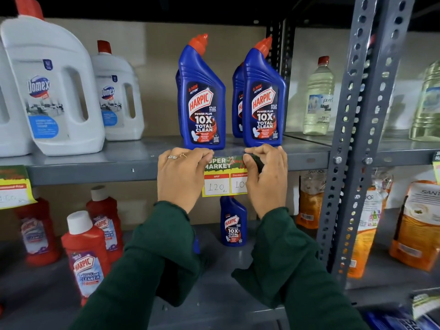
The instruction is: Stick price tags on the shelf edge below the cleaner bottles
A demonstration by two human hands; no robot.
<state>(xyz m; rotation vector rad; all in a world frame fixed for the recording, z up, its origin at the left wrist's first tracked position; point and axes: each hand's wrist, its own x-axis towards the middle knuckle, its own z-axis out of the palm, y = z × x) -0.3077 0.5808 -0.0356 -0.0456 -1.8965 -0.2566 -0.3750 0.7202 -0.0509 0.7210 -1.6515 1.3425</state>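
Note:
A green and yellow price tag [221,177] reading "120" hangs against the grey shelf edge [95,172], just below two blue Harpic cleaner bottles [202,101] [263,101]. My left hand [181,175] presses the tag's top left corner onto the edge with its fingertips. On the tag's right side my right hand [266,177] pinches the top corner and covers part of the second price box. Both wrists wear dark green sleeves.
White Domex jugs [50,91] stand at the left of the same shelf. Another tag [14,186] hangs at the far left edge. Red Harpic bottles [85,253] and a small blue one [233,222] sit below. A grey perforated upright [357,139] stands at right, with orange pouches [416,225] beyond.

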